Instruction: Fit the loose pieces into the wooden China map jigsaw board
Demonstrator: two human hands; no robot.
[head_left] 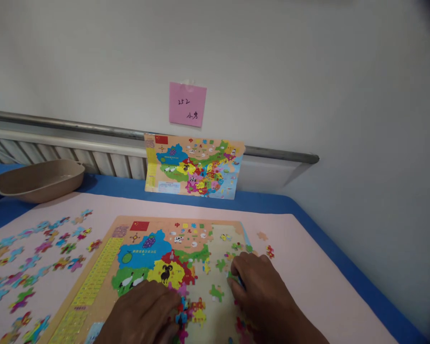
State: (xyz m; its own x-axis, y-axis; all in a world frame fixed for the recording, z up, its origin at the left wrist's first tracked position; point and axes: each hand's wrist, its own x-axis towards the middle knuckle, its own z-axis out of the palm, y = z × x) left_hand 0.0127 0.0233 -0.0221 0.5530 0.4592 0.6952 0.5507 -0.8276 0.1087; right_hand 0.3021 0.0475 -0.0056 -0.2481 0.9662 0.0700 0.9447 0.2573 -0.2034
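Note:
A map jigsaw puzzle (197, 242) lies partly filled on the table, its left side joined and its right side showing the pale backing board. Low over the middle of it, my left hand (143, 310) is closed, with fingers pressed together beside a blue puzzle piece (181, 319); whatever is under the fingertips is hidden. My right hand (260, 284) bends over the board's right part, thumb and forefinger pinched around a small dark puzzle piece, mostly covered. Between the hands are a loose green puzzle piece (217, 293) and a yellow-and-red puzzle piece (198, 313).
Many loose pieces (32, 260) are spread on the pink mat (326, 267) to the left; a few (270, 252) lie to the right. A printed reference map (197, 167) leans upright against the wall below a pink note (187, 105). At the back left stands a brown tray (39, 184).

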